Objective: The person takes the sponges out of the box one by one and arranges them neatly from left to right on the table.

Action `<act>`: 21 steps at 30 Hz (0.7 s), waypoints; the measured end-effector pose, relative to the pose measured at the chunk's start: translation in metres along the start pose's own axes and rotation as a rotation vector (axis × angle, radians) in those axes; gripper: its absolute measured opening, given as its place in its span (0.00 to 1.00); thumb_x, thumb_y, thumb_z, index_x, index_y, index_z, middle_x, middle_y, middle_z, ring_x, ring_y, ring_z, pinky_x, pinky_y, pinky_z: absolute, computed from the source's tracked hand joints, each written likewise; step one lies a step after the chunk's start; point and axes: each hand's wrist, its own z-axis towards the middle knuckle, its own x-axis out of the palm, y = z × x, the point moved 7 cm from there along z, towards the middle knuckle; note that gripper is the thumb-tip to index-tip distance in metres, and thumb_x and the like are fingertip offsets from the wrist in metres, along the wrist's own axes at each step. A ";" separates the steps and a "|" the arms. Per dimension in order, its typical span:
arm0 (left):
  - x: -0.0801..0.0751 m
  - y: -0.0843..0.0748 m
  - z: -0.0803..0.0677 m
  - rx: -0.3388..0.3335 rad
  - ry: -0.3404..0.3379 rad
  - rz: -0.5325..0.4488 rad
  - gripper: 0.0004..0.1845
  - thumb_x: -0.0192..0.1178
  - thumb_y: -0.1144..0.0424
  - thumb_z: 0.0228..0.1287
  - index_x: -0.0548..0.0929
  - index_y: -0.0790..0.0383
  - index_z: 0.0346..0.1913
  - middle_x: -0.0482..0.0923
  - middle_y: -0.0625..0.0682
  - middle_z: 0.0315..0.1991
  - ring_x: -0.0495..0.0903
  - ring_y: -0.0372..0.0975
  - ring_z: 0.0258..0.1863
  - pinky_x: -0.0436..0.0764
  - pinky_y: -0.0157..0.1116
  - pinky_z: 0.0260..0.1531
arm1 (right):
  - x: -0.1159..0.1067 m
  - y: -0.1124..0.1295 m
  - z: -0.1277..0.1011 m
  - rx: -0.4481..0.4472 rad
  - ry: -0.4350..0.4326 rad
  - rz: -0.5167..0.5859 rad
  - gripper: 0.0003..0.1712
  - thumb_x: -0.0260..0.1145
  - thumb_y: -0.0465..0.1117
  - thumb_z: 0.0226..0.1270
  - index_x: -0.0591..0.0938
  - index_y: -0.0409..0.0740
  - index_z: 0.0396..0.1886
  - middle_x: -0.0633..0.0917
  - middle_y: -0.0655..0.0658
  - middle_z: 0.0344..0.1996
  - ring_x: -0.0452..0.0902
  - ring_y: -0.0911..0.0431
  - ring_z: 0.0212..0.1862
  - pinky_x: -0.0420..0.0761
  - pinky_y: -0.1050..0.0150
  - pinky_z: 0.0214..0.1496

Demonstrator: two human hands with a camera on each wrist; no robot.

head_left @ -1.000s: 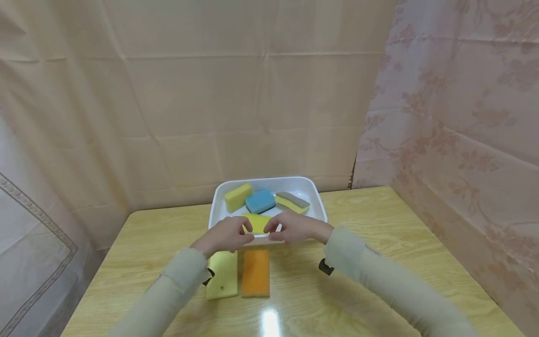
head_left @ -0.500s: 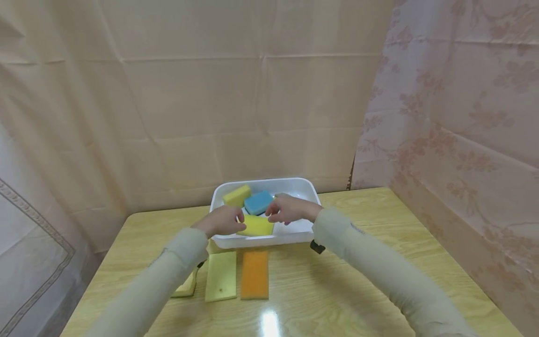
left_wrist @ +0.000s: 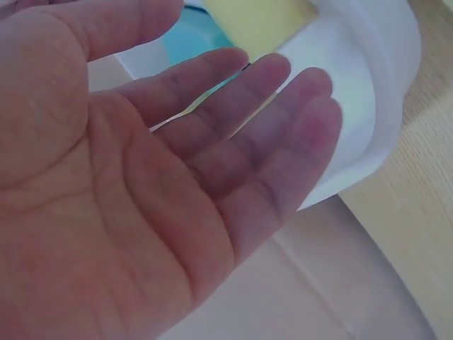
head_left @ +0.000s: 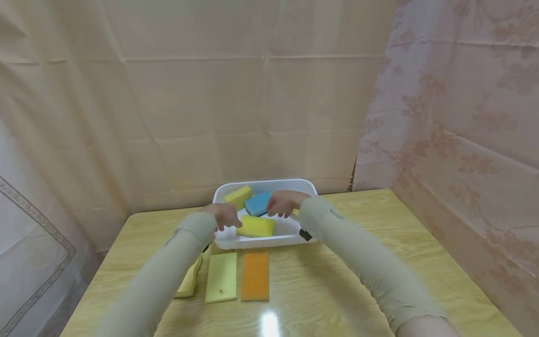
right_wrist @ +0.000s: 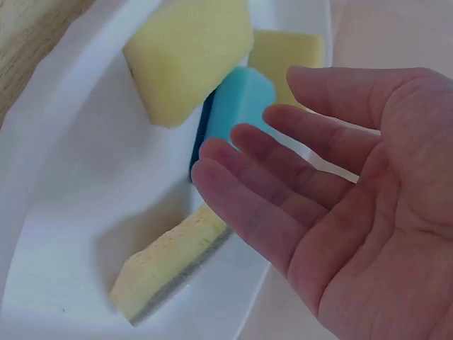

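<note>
A white tray stands at the back of the table, with several sponges in it. My left hand hovers at its left side, fingers loosely extended and palm bare in the left wrist view. Over the tray's right part is my right hand, its fingers relaxed and holding nothing. Between the hands lies a bright yellow sponge near the front wall. Behind it are a blue sponge and another yellow sponge. A yellow sponge with a grey layer appears in the right wrist view, mostly hidden in the head view.
In front of the tray, a pale yellow flat sponge and an orange one lie side by side on the wooden table. Left of them, another yellow sponge is partly covered by the left sleeve. A curtain hangs behind.
Both hands have moved off the tray's front rim and forward over its sides, with their fingers loosening. The bright yellow sponge now shows fully between them. The tray looks slightly smaller in the head view.
</note>
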 end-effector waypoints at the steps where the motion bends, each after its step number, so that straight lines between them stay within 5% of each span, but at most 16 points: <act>1: -0.001 0.002 0.002 -0.016 0.012 -0.017 0.17 0.58 0.53 0.72 0.83 0.66 0.47 0.82 0.55 0.42 0.84 0.51 0.41 0.82 0.37 0.28 | 0.001 -0.002 0.003 0.016 0.007 0.013 0.23 0.62 0.40 0.76 0.78 0.34 0.65 0.83 0.39 0.58 0.80 0.40 0.58 0.84 0.55 0.54; 4: -0.002 0.008 0.010 -0.063 0.026 -0.073 0.22 0.57 0.52 0.74 0.81 0.66 0.58 0.82 0.60 0.52 0.84 0.52 0.44 0.84 0.39 0.34 | 0.005 -0.006 0.010 0.054 0.012 0.050 0.24 0.64 0.40 0.75 0.78 0.35 0.65 0.83 0.41 0.58 0.80 0.41 0.58 0.83 0.52 0.57; 10: -0.001 0.007 0.026 -0.102 0.009 -0.137 0.24 0.58 0.51 0.74 0.78 0.65 0.62 0.81 0.60 0.52 0.85 0.48 0.39 0.85 0.41 0.39 | 0.011 -0.020 0.026 0.133 -0.013 0.032 0.24 0.66 0.41 0.73 0.79 0.41 0.66 0.82 0.44 0.58 0.79 0.44 0.56 0.82 0.49 0.58; 15: 0.005 0.007 0.037 -0.095 0.003 -0.134 0.24 0.58 0.51 0.73 0.77 0.66 0.62 0.82 0.60 0.49 0.86 0.47 0.36 0.85 0.40 0.38 | 0.015 -0.032 0.033 0.187 -0.016 -0.008 0.24 0.68 0.44 0.71 0.81 0.43 0.64 0.83 0.47 0.55 0.80 0.45 0.54 0.84 0.51 0.52; 21: 0.008 0.017 0.037 -0.101 0.030 -0.242 0.25 0.57 0.53 0.74 0.76 0.65 0.65 0.81 0.62 0.51 0.87 0.51 0.40 0.85 0.44 0.42 | 0.018 -0.037 0.042 0.229 -0.020 -0.041 0.24 0.73 0.53 0.66 0.85 0.47 0.56 0.85 0.49 0.42 0.84 0.48 0.46 0.85 0.59 0.40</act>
